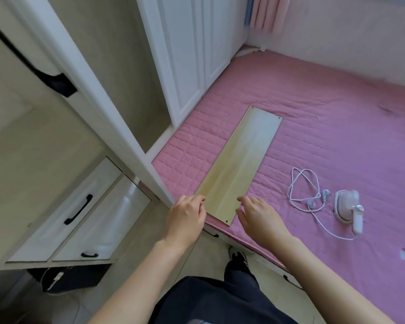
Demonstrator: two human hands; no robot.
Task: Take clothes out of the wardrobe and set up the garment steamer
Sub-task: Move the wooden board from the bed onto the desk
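Head view. The person stands at the corner of the bed (pixel 337 136), which carries a pink quilted cover. One long pale board (pixel 239 164) lies flat on the cover, its near end at the bed's edge. The left hand (pixel 185 218) rests at the board's near left corner, fingers curled at the edge; whether they actually pinch it cannot be told. The right hand (pixel 260 216) hovers at the near right side, fingers loosely spread, its grip wide and holding nothing.

One garment steamer (pixel 348 208), white and handheld, lies on the cover to the right of the board, well apart from both hands. One white cord (pixel 304 188) lies in loose loops just beside it and runs to it.

The wardrobe (pixel 117 118) stands open on the left. Two drawers (pixel 80 211) with dark handles show low inside. One dark garment (pixel 59 84) hangs at the upper left, only partly visible.

Judgement on handling: the steamer looks light and rigid, best taken by its handle; the casing may scuff or crack if dropped. The cord is limp and liable to snag, so it should be gathered first. The garment will be soft and should be lifted by its hanger, if one is present.
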